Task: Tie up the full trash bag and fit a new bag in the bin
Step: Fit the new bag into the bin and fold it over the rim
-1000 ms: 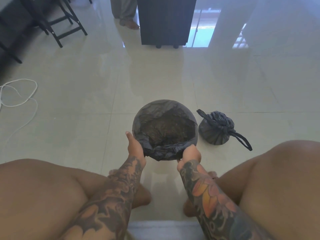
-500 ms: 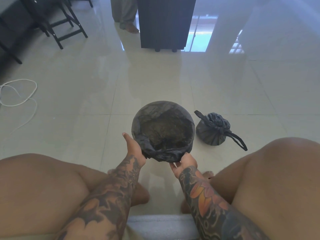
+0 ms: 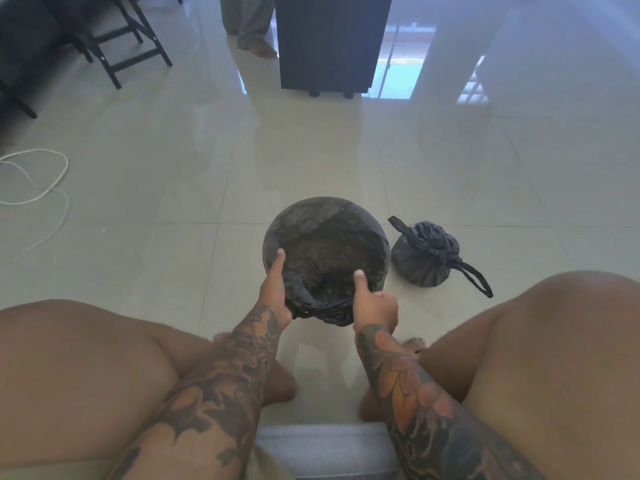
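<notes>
A small round bin stands on the tiled floor between my knees, lined with a fresh black bag whose edge is folded over the rim. My left hand grips the near left rim, thumb lying inside over the bag. On the near right rim my right hand holds the bunched bag edge, thumb pointing up into the opening. A tied-up full black trash bag sits on the floor just right of the bin, its drawstring loops trailing to the right.
My bare knees flank the bin left and right. A white cord lies coiled on the floor at far left. A dark cabinet on castors stands ahead, a person's foot beside it. Black chair legs are at upper left.
Both thumbs have moved up over the rim into the bin's opening, pressing the bag edge; before, my hands held the near rim lower down from outside.
</notes>
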